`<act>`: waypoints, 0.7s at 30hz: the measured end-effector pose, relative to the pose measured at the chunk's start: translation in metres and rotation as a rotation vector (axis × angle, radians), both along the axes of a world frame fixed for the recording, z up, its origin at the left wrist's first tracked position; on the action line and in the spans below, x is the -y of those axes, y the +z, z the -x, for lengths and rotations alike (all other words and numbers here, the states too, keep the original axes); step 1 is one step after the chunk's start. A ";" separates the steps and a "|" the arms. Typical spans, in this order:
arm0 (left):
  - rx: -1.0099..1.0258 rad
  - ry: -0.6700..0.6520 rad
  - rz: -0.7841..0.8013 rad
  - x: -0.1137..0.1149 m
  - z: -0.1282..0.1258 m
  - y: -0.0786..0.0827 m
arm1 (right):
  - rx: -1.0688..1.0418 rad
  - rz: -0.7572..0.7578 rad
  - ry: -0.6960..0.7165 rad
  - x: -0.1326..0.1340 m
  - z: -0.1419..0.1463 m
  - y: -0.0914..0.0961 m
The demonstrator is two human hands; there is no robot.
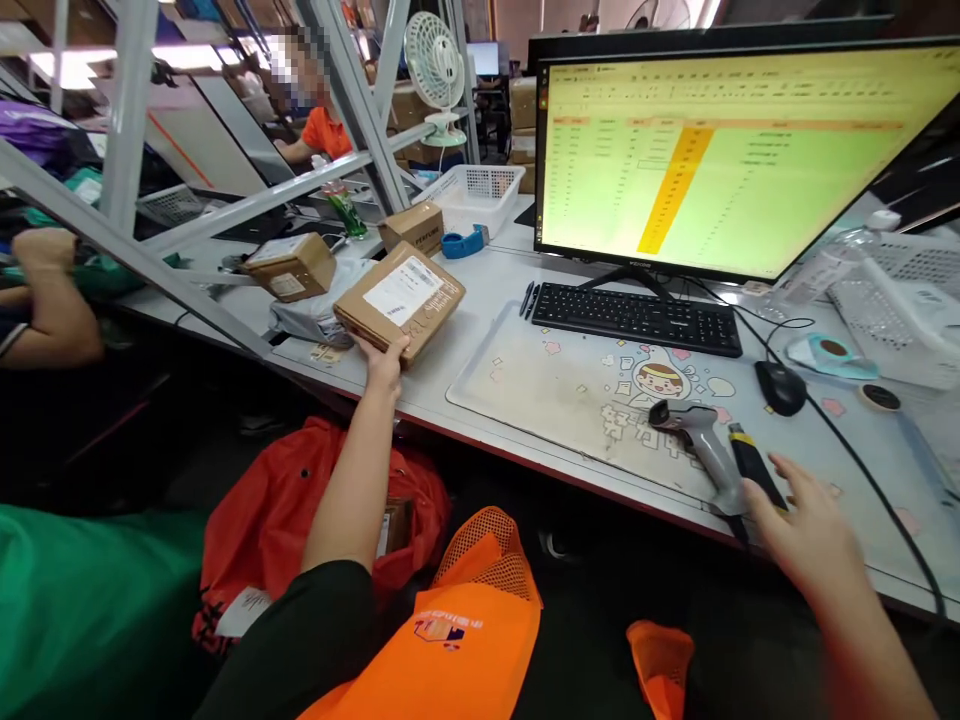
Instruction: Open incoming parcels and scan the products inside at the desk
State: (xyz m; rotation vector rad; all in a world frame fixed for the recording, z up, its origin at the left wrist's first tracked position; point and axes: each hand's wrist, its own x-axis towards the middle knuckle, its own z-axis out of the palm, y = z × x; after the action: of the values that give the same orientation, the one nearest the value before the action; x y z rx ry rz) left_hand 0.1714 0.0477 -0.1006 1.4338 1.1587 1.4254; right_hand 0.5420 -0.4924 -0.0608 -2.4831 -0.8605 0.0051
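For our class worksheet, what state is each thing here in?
Labelled box: closed, held tilted
Left hand: gripping
Right hand: open
Cutter: blade position unclear
Scanner: lying down
Monitor: on
Keyboard: untouched
Mouse: untouched
Fan: spinning or stopped unclear
Red bag: open
Clear bottle: capped

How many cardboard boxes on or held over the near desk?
3: the held box in the left hand; the PERFUME box behind it; a third box farther left. Others may be hidden.
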 end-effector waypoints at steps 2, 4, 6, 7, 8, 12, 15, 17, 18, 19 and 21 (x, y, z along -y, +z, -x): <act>0.084 -0.058 0.077 0.019 -0.010 -0.002 | -0.076 0.153 0.009 -0.024 -0.006 -0.003; 0.138 -0.106 0.078 0.037 -0.018 -0.005 | -0.116 0.301 0.021 -0.045 -0.011 -0.003; 0.183 -0.119 0.041 0.051 -0.027 -0.008 | -0.107 0.384 0.030 -0.059 -0.014 0.000; 0.204 -0.118 0.016 0.058 -0.031 -0.009 | -0.102 0.405 0.035 -0.065 -0.015 0.003; 0.219 -0.121 -0.012 0.066 -0.036 -0.010 | -0.103 0.416 0.040 -0.069 -0.014 0.005; 0.189 -0.158 -0.114 0.102 -0.054 -0.013 | -0.061 0.407 0.072 -0.072 -0.010 0.009; 0.098 -0.172 -0.158 0.135 -0.060 -0.014 | -0.023 0.397 0.089 -0.070 -0.013 0.009; 0.034 -0.165 -0.181 0.156 -0.059 -0.016 | 0.032 0.335 0.073 -0.077 -0.023 0.014; 0.002 -0.161 -0.192 0.165 -0.057 -0.018 | 0.076 0.289 0.073 -0.085 -0.031 0.018; -0.026 -0.158 -0.202 0.173 -0.055 -0.021 | 0.120 0.246 0.089 -0.095 -0.042 0.023; -0.072 -0.159 -0.211 0.187 -0.052 -0.028 | 0.174 0.205 0.167 -0.125 -0.068 0.033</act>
State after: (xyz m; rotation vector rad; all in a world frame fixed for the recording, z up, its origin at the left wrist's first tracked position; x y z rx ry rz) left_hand 0.2231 -0.1395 -0.1288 1.6956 0.9360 1.4267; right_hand 0.6103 -0.3674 -0.0282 -2.6211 -1.1930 -0.0691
